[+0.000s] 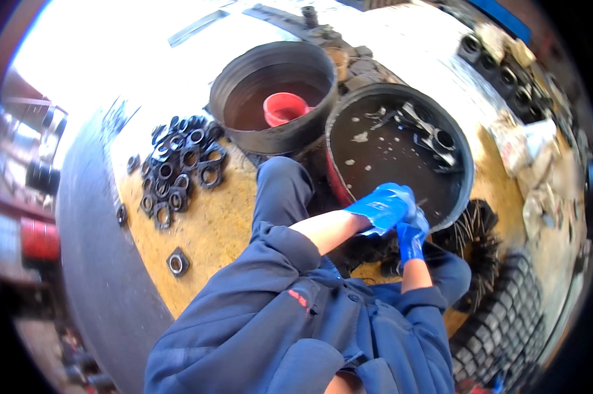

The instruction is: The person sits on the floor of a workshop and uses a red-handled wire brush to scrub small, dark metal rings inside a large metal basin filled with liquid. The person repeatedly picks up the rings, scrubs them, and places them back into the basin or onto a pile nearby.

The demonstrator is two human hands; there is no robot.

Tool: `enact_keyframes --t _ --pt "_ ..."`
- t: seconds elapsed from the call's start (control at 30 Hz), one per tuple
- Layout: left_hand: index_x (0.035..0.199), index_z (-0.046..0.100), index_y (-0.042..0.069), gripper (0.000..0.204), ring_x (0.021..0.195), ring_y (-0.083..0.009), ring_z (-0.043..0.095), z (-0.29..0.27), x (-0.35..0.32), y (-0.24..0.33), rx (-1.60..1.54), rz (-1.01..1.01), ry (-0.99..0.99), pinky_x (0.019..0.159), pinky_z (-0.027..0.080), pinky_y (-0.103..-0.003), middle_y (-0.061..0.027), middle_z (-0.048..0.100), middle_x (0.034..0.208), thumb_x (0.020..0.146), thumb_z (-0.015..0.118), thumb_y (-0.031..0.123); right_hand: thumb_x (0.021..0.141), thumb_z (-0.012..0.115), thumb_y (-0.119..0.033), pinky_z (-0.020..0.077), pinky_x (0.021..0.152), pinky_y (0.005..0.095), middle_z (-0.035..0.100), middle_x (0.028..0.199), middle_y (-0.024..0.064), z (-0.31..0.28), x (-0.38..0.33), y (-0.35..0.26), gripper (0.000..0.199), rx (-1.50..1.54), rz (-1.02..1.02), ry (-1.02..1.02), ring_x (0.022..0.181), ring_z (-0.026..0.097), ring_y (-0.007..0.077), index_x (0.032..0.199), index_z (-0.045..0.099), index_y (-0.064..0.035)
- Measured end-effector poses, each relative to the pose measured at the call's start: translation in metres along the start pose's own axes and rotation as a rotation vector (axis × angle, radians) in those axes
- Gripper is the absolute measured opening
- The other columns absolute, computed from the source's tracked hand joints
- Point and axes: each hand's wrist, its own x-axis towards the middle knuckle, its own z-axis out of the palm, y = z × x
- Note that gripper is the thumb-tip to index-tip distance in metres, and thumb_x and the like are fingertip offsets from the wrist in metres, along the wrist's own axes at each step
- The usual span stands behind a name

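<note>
My left hand (386, 204), in a blue rubber glove, reaches over the near rim of a round tub (468, 177) of dark liquid. Its fingers curl closed. My right hand (411, 238), gloved in the same blue, presses up against it from below, also closed. Whatever lies between the two hands is hidden by the gloves. Farther off in the same tub, metal connecting rods (434, 134) stick out of the liquid, and pale foam floats around them.
A second dark tub (224, 85) stands to the left, holding brownish liquid and a red plastic scoop (284, 108). Many black square parts with round holes (178, 161) are heaped at left; one such part (177, 261) lies apart. A tyre (500, 322) and bristly brushes (474, 243) are at lower right.
</note>
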Motion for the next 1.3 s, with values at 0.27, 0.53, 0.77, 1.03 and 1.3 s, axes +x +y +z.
enact_keyframes --t 0.27,0.53,0.77,1.03,1.3 --pt "0.099 0.076 0.006 0.022 0.087 -0.0279 0.07 -0.09 -0.054 -0.093 -0.58 0.103 0.088 0.082 0.055 -0.038 -0.0119 0.073 0.089 0.092 0.063 0.022 0.094 0.067 -0.034 0.0566 0.088 0.044 0.074 0.11 0.0133 -0.012 0.001 -0.037 0.027 0.099 0.081 0.002 0.1 0.071 0.0341 0.116 0.073 -0.0178" --pt "0.104 0.072 0.005 0.026 0.093 -0.03 0.069 -0.201 -0.196 -0.267 -0.354 -0.41 0.557 0.083 0.055 -0.04 -0.0142 0.072 0.097 0.095 0.057 0.024 0.094 0.07 -0.029 0.0585 0.088 0.0415 0.075 0.11 0.0112 -0.02 -0.001 -0.038 0.023 0.087 0.076 0.064 0.098 0.073 0.0323 0.113 0.075 -0.0171" --pt "0.109 0.069 0.003 0.029 0.099 -0.0318 0.068 -0.142 -0.4 -0.389 -0.339 -1.072 0.733 0.083 0.054 -0.042 -0.0163 0.07 0.104 0.098 0.053 0.025 0.094 0.069 -0.031 0.0572 0.09 0.0426 0.074 0.113 0.0123 -0.017 0.0 -0.042 0.026 0.093 0.1 0.001 0.101 0.072 0.0341 0.115 0.074 -0.0173" --pt "0.114 0.065 0.002 0.032 0.105 -0.0339 0.067 0.059 -0.53 -0.371 -0.657 -1.549 0.597 0.084 0.054 -0.044 -0.0186 0.069 0.112 0.101 0.047 0.026 0.094 0.069 -0.031 0.0566 0.089 0.0418 0.075 0.107 0.0131 -0.008 0.007 -0.026 0.027 0.225 0.05 -0.063 0.102 0.072 0.0336 0.114 0.075 -0.0146" --pt "0.119 0.062 0.001 0.036 0.111 -0.036 0.066 0.077 -0.529 -0.372 -0.814 -1.516 0.608 0.085 0.054 -0.046 -0.0209 0.067 0.12 0.104 0.042 0.027 0.087 0.067 -0.031 0.0555 0.079 0.0476 0.072 0.1 0.0193 -0.008 0.06 0.011 0.028 0.258 -0.113 -0.411 0.093 0.069 0.04 0.101 0.073 -0.0075"
